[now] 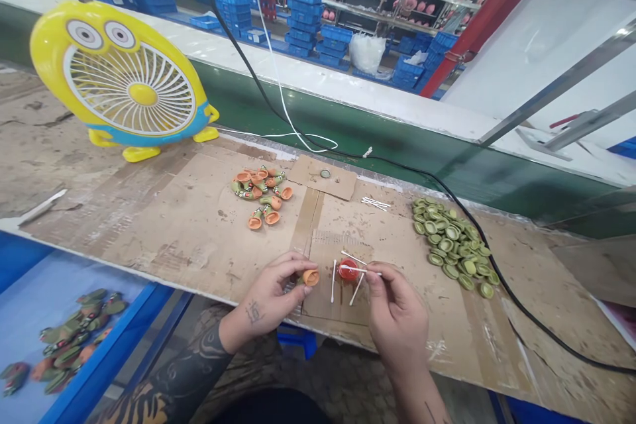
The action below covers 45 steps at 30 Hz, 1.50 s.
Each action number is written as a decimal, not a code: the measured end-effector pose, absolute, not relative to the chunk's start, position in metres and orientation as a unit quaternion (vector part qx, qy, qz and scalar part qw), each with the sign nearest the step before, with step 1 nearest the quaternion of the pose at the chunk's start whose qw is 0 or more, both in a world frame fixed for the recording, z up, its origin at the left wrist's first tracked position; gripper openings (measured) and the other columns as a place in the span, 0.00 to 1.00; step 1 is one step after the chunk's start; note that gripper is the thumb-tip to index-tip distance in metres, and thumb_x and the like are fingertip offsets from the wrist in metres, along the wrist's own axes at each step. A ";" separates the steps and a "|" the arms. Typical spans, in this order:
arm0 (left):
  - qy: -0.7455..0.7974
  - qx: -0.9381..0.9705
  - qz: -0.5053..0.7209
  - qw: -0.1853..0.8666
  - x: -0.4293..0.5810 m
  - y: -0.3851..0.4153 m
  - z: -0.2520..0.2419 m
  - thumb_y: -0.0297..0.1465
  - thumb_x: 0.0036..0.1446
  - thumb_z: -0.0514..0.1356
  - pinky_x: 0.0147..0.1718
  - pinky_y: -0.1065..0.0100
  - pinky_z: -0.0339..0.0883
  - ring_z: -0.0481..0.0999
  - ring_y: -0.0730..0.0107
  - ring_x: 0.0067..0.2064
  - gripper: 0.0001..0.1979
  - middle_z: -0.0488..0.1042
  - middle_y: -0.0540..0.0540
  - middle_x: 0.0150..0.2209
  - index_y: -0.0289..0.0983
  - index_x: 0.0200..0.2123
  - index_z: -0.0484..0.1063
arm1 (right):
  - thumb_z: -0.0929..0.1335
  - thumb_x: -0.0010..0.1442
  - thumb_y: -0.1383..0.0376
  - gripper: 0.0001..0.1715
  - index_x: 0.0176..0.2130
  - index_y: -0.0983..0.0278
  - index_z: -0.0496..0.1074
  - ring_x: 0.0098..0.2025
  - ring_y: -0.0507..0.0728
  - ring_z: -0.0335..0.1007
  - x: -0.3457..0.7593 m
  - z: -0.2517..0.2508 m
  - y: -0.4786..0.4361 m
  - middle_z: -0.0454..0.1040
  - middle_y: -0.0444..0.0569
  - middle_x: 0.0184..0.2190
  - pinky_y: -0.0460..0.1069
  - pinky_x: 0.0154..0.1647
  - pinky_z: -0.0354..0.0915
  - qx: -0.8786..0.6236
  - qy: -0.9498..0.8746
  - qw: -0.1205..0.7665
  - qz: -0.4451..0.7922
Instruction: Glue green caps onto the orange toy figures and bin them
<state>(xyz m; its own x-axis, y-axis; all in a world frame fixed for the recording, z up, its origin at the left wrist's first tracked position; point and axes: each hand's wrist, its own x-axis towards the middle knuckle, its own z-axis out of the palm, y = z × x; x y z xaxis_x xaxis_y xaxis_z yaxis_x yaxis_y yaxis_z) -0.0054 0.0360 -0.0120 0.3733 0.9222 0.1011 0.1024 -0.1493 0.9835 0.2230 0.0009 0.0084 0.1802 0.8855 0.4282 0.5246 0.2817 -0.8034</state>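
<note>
Between the thumb and fingers of my left hand [273,295] is a small orange-and-green figurine piece [311,277], its hollow orange end facing up. My right hand [400,315] pinches a cotton swab [365,270], whose far tip lies over a small pot of red liquid [348,269]. More cotton swabs lie around the pot, one on its left [333,281]. Beyond my left hand is a cluster of similar orange-and-green pieces [261,189]. A heap of green oval caps [450,242] lies on the right.
A yellow fan [142,89] stands at the back left. Spare cotton swabs [376,203] and a cardboard piece [342,187] lie near the back edge. A black cable [527,321] crosses the right side. A blue bin [124,344] with more pieces is at lower left.
</note>
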 end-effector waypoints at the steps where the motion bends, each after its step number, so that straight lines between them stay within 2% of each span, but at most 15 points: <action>1: 0.403 0.628 0.401 0.531 -0.005 0.035 -0.013 0.30 0.62 0.64 0.49 0.63 0.71 0.76 0.61 0.50 0.14 0.74 0.40 0.47 0.39 0.52 0.78 | 0.66 0.71 0.66 0.06 0.42 0.59 0.75 0.41 0.53 0.76 0.228 0.007 0.004 0.79 0.44 0.38 0.47 0.44 0.69 -0.580 -0.630 0.492 0.156; 4: 0.426 0.562 0.412 0.577 -0.003 0.034 -0.016 0.32 0.62 0.65 0.48 0.65 0.71 0.77 0.64 0.47 0.14 0.74 0.42 0.47 0.38 0.51 0.74 | 0.65 0.71 0.65 0.08 0.41 0.61 0.74 0.39 0.54 0.76 0.237 -0.001 0.011 0.79 0.45 0.36 0.48 0.42 0.69 -0.585 -0.673 0.436 0.121; 11: 0.433 0.533 0.411 0.600 -0.002 0.034 -0.013 0.38 0.59 0.69 0.48 0.65 0.70 0.76 0.64 0.46 0.15 0.76 0.42 0.44 0.36 0.45 0.74 | 0.64 0.72 0.64 0.11 0.41 0.62 0.75 0.39 0.56 0.77 0.236 -0.012 0.014 0.80 0.49 0.37 0.51 0.41 0.71 -0.595 -0.688 0.400 0.116; 17: 0.436 0.528 0.410 0.603 -0.002 0.035 -0.011 0.37 0.58 0.69 0.47 0.65 0.71 0.77 0.64 0.45 0.15 0.77 0.43 0.44 0.37 0.46 0.74 | 0.66 0.71 0.64 0.08 0.41 0.60 0.76 0.39 0.56 0.77 0.233 0.008 0.003 0.79 0.47 0.36 0.50 0.42 0.71 -0.596 -0.629 0.478 0.143; 21: 0.434 0.531 0.409 0.602 -0.002 0.035 -0.011 0.35 0.58 0.69 0.47 0.65 0.71 0.77 0.64 0.45 0.14 0.77 0.42 0.44 0.36 0.46 0.75 | 0.68 0.69 0.64 0.06 0.42 0.59 0.77 0.39 0.56 0.77 0.218 0.018 -0.007 0.79 0.48 0.37 0.50 0.42 0.72 -0.579 -0.565 0.542 0.226; 27: 0.428 0.529 0.403 0.612 -0.002 0.034 -0.015 0.35 0.60 0.68 0.47 0.66 0.71 0.77 0.63 0.46 0.14 0.77 0.43 0.44 0.37 0.47 0.74 | 0.67 0.70 0.67 0.07 0.44 0.57 0.76 0.44 0.56 0.78 0.198 0.010 -0.004 0.80 0.45 0.40 0.50 0.49 0.71 -0.529 -0.611 0.522 0.274; 33: 0.419 0.536 0.403 0.612 -0.001 0.034 -0.014 0.35 0.61 0.67 0.46 0.66 0.71 0.77 0.64 0.46 0.14 0.77 0.42 0.43 0.36 0.48 0.75 | 0.67 0.69 0.69 0.08 0.43 0.59 0.75 0.44 0.56 0.78 0.198 0.012 -0.001 0.80 0.46 0.40 0.50 0.49 0.71 -0.526 -0.638 0.507 0.241; 39: 0.429 0.539 0.430 0.583 -0.001 0.037 -0.013 0.36 0.63 0.65 0.51 0.62 0.73 0.76 0.60 0.52 0.16 0.75 0.39 0.53 0.38 0.52 0.76 | 0.68 0.69 0.68 0.07 0.44 0.57 0.75 0.45 0.55 0.76 0.214 0.011 0.002 0.79 0.45 0.41 0.49 0.48 0.71 -0.545 -0.599 0.547 0.213; 42: 0.422 0.578 0.450 0.534 -0.003 0.040 -0.013 0.33 0.61 0.65 0.57 0.60 0.68 0.72 0.56 0.58 0.16 0.73 0.39 0.54 0.39 0.53 0.78 | 0.68 0.70 0.66 0.05 0.42 0.58 0.76 0.40 0.54 0.76 0.229 0.006 0.006 0.79 0.44 0.37 0.48 0.43 0.70 -0.586 -0.597 0.515 0.189; 45: 0.433 0.594 0.432 0.522 -0.004 0.040 -0.013 0.30 0.60 0.66 0.57 0.60 0.67 0.70 0.55 0.60 0.18 0.72 0.39 0.54 0.40 0.54 0.77 | 0.67 0.70 0.64 0.06 0.41 0.59 0.75 0.38 0.54 0.76 0.239 0.000 0.009 0.79 0.44 0.36 0.47 0.42 0.69 -0.598 -0.625 0.473 0.168</action>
